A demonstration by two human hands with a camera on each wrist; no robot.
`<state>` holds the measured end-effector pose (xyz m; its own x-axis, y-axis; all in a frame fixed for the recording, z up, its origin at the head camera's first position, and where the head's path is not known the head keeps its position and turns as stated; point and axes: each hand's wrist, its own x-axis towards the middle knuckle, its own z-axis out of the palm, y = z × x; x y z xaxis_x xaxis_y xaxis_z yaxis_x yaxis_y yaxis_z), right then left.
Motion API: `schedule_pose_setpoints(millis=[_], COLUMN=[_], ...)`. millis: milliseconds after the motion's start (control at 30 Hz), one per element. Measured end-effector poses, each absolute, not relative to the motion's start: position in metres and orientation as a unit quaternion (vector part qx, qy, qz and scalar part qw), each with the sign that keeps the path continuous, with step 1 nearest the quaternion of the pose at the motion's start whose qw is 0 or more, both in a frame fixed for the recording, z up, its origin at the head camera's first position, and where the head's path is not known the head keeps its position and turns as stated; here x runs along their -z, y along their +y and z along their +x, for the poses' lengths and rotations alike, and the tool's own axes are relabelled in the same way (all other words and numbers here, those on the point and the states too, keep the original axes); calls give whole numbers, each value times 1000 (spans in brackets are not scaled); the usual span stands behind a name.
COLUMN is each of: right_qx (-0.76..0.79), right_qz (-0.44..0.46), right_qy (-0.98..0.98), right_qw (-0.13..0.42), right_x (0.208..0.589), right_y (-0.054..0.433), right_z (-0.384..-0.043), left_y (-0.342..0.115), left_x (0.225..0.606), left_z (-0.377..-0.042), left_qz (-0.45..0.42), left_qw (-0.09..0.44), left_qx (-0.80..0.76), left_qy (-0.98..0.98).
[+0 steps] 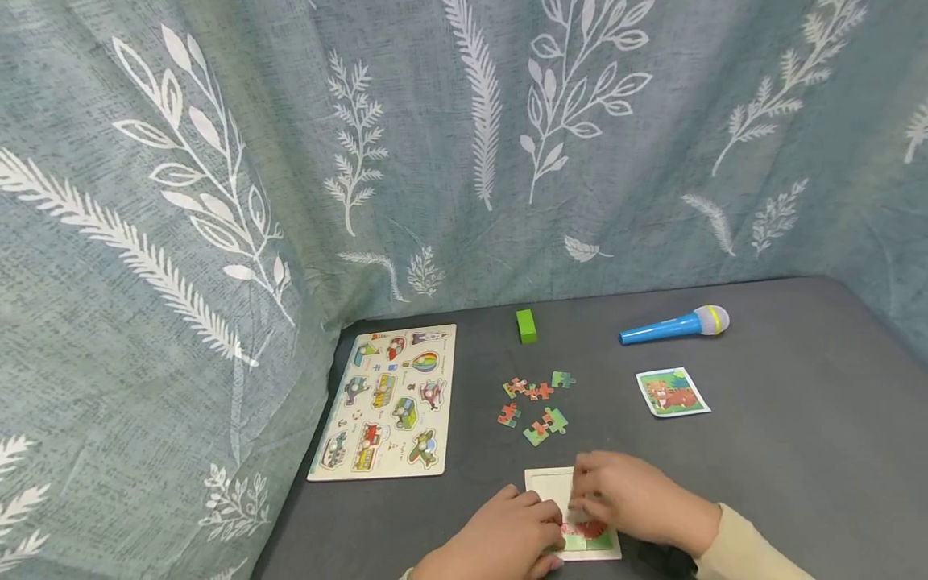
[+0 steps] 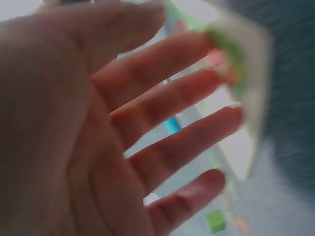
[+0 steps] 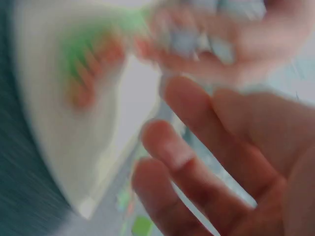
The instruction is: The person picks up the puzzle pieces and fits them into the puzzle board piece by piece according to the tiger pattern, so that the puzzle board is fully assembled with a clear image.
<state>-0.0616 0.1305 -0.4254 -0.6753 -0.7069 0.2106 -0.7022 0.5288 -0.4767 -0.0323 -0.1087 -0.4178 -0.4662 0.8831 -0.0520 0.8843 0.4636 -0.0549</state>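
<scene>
The puzzle tray lies flat on the near part of the worktop, under both hands. Joined puzzle pieces, orange-red over green, fill the near side of its recess; the pale base shows toward its far edge.

The left hand is at the tray's left edge. The left wrist view shows what the head view hides: the palm side, with fingers extended and spread, two fingertips at a green and red area of the tray, gripping nothing visible. The right hand reaches over the tray's right edge. The right wrist view is blurred but shows its fingers loosely bent and separated, with nothing visible in their hold.

The pegboard lies along the worktop's left edge and holds vehicle inserts in its recesses. Small printed captions beside the inserts are too small to read.

Loose puzzle pieces, some joined, lie between the pegboard and the picture card, which shows an orange striped animal on green. A green block and a blue toy microphone lie near the far edge, the microphone farther right.
</scene>
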Motion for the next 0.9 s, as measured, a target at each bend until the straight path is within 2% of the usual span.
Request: schedule_pose_setpoints(millis=[133,300,467,733,900], right_qx=[308,295,238,182,165], right_qz=[-296,-241,-244,-220,-231], right_qy=[904,925,940,955,955], right_qw=[11,15,28,-76,-85], right_x=[420,442,453,452,458], right_y=[132,133,131,133,134], right_z=[-102,-137,-139,-141,-145], left_y=[-98,-92,-91,-88,-93], left_x=[410,406,412,419,419], left_z=[-46,-63,-64,-66,-68], left_qz=[525,477,415,422,426], left_qw=[12,34,80,44,70], left_qx=[42,19,22,53,60], left_qy=[850,878,906,904,900])
